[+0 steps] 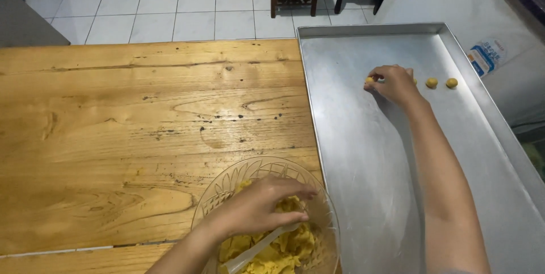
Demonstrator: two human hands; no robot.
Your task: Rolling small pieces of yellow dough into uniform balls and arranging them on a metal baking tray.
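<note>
Fingers of right hand (pixel 395 82) pinched a dough ball (pixel 369 80) onto tray (pixel 363 155) | two balls (pixel 432 82) already placed | left hand (pixel 258 206) curled in glass bowl (pixel 216 194), touching remaining dough (pixel 289 248) | most left.

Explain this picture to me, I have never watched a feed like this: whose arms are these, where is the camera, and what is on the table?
There is no machine here: a person works with two bare hands, and the one camera sits on their head, looking down. The left hand reaches into a patterned glass bowl of yellow dough, its fingers on a pale plastic spoon. The right hand stretches out over a large metal baking tray and pinches a small dough ball against it. Two more balls lie in a row to its right. Bowl and tray rest on a worn wooden table; white floor tiles show beyond.
</note>
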